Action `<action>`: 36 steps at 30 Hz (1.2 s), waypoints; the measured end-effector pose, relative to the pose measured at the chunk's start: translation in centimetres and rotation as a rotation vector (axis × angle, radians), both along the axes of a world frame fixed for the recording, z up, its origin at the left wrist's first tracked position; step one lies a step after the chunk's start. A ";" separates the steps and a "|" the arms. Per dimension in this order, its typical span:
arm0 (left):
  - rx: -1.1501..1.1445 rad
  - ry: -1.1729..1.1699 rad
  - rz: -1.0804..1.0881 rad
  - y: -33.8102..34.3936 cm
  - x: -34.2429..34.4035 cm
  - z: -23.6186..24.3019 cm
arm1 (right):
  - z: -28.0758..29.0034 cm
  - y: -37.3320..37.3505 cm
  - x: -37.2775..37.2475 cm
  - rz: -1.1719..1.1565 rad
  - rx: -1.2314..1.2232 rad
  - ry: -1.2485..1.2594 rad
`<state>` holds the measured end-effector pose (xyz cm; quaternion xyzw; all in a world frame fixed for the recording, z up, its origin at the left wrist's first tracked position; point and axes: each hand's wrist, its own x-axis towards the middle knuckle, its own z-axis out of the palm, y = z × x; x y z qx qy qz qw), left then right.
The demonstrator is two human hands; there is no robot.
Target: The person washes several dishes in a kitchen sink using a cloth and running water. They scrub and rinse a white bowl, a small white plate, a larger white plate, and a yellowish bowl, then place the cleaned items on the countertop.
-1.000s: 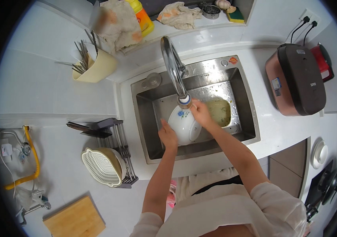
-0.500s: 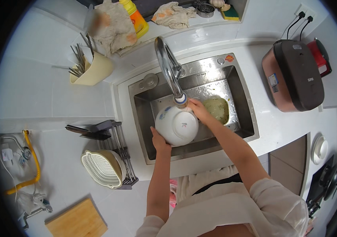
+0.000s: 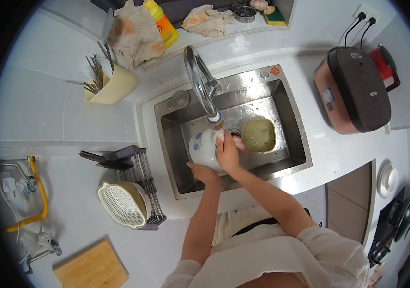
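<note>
A white bowl (image 3: 203, 152) with a blue flower pattern is tilted in the steel sink (image 3: 289, 165), right below the faucet (image 3: 200, 86). My left hand (image 3: 207, 175) holds it from the near, lower side, with the thumb along its wall. At the bowl's right edge is my right hand (image 3: 228, 154), its fingers curled at the bowl just under the spout. Something pinkish and blurred shows beside the right fingers; I cannot make out what it is. A pale green square container (image 3: 274, 137) with cloudy water and bits in it sits right of the bowl.
A rice cooker (image 3: 354, 91) stands on the right counter. Left of the sink are a dish rack (image 3: 150, 192) with a cream colander (image 3: 121, 204) and a wall-mounted utensil holder (image 3: 118, 86). Cloths (image 3: 207, 21) and a yellow bottle (image 3: 164, 29) line the back ledge.
The bowl has turned, so its base no longer faces up. My right hand has moved nearer and left, from beside the spout to the bowl's right edge. My left hand has shifted slightly right.
</note>
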<state>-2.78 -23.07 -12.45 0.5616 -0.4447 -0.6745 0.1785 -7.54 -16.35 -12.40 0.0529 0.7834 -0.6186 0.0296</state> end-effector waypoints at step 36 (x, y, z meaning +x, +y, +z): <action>-1.383 -0.410 -1.367 2.9 -5.2 0.3 | -0.6 6.0 -4.2 0.017 -0.942 -1.168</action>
